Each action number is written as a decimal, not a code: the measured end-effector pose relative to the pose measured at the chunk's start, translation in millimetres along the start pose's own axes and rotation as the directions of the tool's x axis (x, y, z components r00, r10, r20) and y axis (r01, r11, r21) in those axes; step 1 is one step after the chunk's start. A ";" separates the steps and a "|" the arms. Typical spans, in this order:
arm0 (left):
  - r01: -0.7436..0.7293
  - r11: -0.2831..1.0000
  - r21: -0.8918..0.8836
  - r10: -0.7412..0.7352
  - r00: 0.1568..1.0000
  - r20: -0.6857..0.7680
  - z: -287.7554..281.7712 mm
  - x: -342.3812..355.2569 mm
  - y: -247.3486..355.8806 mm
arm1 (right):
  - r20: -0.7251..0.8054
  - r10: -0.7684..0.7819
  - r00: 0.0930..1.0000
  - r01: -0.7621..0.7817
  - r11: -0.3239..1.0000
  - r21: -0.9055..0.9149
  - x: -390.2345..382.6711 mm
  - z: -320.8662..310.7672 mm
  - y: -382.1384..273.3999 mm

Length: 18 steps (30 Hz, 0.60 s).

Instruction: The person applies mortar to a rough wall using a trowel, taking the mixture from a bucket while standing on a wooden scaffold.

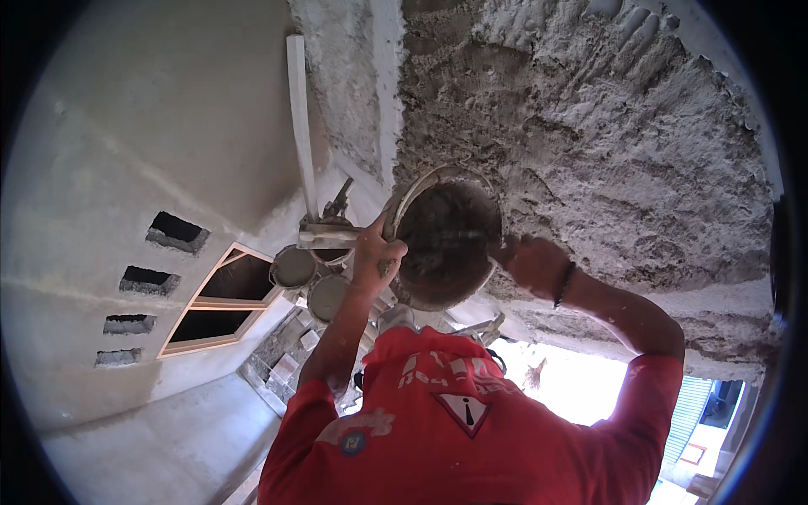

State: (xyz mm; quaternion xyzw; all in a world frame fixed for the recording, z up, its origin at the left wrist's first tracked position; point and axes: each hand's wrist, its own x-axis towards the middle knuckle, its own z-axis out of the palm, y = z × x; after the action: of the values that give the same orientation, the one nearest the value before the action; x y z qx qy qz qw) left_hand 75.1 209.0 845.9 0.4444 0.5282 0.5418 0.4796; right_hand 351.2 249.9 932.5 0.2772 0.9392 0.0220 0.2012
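Note:
A round, mortar-stained bucket [446, 290] is in front of me, its mouth facing up toward the view. Dark grey wet mortar [442, 219] coats its inside. My left hand [376, 255] is closed on the bucket's left rim, with a smear of mortar on the skin. At the right rim my right hand [536, 268] is closed in a fist, a dark band around its wrist. Blur and shadow hide what its fingers hold, so I cannot tell whether that is the rim or a handle reaching into the bucket.
A rough, partly plastered wall [606, 168] rises beyond the bucket. Mortar-filled buckets [326, 297] stand to the left beside a long pale wooden batten [300, 118]. Farther left, a smooth wall [93, 194] has a wooden window frame [220, 301] and several square holes. Bright daylight enters at the lower right.

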 end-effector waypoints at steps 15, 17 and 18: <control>-0.068 0.948 0.309 0.059 0.997 0.040 6.3 4.4 -6.2 | 0.020 0.219 0.975 -0.217 0.973 -0.080 -12.8 -3.9 -13.8; -0.146 0.910 0.389 0.145 0.989 0.031 5.8 3.5 -14.3 | 0.002 0.294 0.956 -0.288 0.941 -0.179 -1.9 -21.7 -7.4; -0.203 0.882 0.426 0.205 0.978 0.043 10.0 6.4 -15.5 | -0.002 0.354 0.935 -0.352 0.929 -0.114 2.3 -23.0 -10.9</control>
State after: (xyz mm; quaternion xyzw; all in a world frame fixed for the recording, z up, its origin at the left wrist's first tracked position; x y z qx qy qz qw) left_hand 84.8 216.5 830.8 0.5910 0.5852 0.4608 0.3098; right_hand 335.0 243.5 951.1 0.4300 0.8694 0.1081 0.2180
